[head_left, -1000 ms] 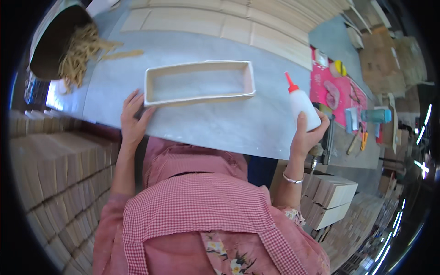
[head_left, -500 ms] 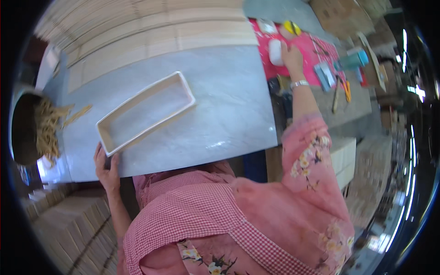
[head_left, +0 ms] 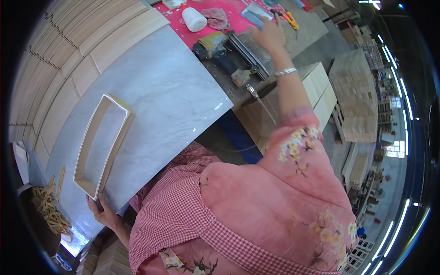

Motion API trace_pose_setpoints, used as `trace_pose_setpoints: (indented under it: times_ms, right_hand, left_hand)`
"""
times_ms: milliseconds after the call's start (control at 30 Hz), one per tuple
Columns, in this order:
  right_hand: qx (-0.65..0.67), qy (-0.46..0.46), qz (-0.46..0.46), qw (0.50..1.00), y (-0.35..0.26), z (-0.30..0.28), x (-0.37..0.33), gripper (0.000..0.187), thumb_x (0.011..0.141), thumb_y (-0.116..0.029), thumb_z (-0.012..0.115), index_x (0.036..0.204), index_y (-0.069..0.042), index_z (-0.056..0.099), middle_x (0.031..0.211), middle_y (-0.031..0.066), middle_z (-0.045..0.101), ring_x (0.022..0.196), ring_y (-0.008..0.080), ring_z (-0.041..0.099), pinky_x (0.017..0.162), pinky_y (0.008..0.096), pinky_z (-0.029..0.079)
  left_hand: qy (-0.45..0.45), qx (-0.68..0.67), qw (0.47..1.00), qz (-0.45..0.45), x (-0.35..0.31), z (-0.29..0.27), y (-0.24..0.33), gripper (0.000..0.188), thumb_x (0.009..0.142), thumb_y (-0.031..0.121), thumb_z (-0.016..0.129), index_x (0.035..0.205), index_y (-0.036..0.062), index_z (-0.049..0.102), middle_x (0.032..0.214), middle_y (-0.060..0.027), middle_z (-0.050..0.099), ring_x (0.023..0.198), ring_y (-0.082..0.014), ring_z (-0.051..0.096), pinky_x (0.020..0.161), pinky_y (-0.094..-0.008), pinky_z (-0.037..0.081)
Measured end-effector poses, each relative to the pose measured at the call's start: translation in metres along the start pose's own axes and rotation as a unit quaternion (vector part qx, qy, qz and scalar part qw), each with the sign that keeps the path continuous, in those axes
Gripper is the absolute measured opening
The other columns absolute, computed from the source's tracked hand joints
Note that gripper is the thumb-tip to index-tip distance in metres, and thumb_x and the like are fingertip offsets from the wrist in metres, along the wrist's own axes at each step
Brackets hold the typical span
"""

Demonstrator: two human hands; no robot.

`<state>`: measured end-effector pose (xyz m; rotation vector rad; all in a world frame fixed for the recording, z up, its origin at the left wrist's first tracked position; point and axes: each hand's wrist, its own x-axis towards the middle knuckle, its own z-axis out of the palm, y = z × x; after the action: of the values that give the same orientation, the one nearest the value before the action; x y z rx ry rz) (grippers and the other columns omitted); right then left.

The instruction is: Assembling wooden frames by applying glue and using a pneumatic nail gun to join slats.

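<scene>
A narrow rectangular wooden frame (head_left: 117, 144), like a box without a base, lies on the grey marbled tabletop (head_left: 169, 87). My left hand (head_left: 104, 214) grips its near end, thumb on one side and fingers on the other. Far to the right, my right hand (head_left: 269, 36) reaches over the side bench with its fingers apart. Those fingertips are beside a flat blue packet (head_left: 253, 17); whether they touch it is unclear. A hammer (head_left: 277, 22) lies against the hand, its handle partly hidden. Orange-handled pliers (head_left: 290, 19) lie just beyond.
On the pink cloth (head_left: 178, 28) are a white bottle (head_left: 194, 20) and a crumpled rag (head_left: 216, 19). A power tool (head_left: 222, 57) lies between tabletop and bench, near an air hose fitting (head_left: 252, 90). Stacked wood panels (head_left: 59, 64) line the far left; wood strips (head_left: 49, 213) fill a bin.
My right hand has let go of the white bottle and moved right, beside the hammer and blue packet. My view has turned right. My left hand still holds the frame's end.
</scene>
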<state>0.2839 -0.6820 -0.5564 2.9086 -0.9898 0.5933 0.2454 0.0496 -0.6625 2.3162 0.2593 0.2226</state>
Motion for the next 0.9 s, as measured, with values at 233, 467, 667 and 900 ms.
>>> trace_pose_setpoints:
  times_ms: [233,467,667,900]
  right_hand:
    - [-0.175,-0.092,0.329,0.924,0.184,-0.125,-0.097,0.078,0.088,-0.064,0.063,0.12,0.007,0.063,0.114,0.025,0.071,0.107,0.0393,0.069,0.092,0.0458,0.054]
    - [-0.101,-0.173,0.469,0.86,0.226,-0.146,-0.157,0.092,0.08,-0.067,0.07,0.125,0.013,0.064,0.125,0.0249,0.069,0.114,0.0374,0.068,0.097,0.0405,0.053]
    - [-0.078,-0.146,0.466,0.869,0.229,-0.145,-0.167,0.09,0.08,-0.065,0.07,0.125,0.013,0.064,0.125,0.0254,0.068,0.111,0.0368,0.069,0.094,0.041,0.055]
    - [-0.048,-0.12,0.488,0.863,0.234,-0.141,-0.174,0.087,0.081,-0.062,0.07,0.125,0.013,0.064,0.124,0.0261,0.068,0.105,0.0358,0.07,0.089,0.0416,0.056]
  left_hand:
    - [0.012,0.008,0.999,0.034,0.001,0.002,0.004,0.045,0.1,0.021,0.068,0.141,0.005,0.06,0.148,-0.0126,0.055,0.133,-0.0274,0.054,0.109,-0.0374,0.043]
    - [0.014,0.038,0.996,0.074,0.0,0.004,0.001,0.042,0.1,0.024,0.068,0.139,0.0071,0.062,0.149,-0.0128,0.054,0.134,-0.0279,0.054,0.109,-0.0392,0.044]
    - [0.017,0.051,0.994,0.098,0.0,0.005,-0.003,0.041,0.1,0.023,0.068,0.137,0.0078,0.063,0.15,-0.0127,0.053,0.135,-0.028,0.053,0.11,-0.0392,0.044]
    - [0.018,0.046,0.994,0.094,-0.002,0.005,0.0,0.041,0.099,0.023,0.069,0.136,0.0076,0.064,0.15,-0.0122,0.053,0.135,-0.0278,0.053,0.11,-0.0391,0.044]
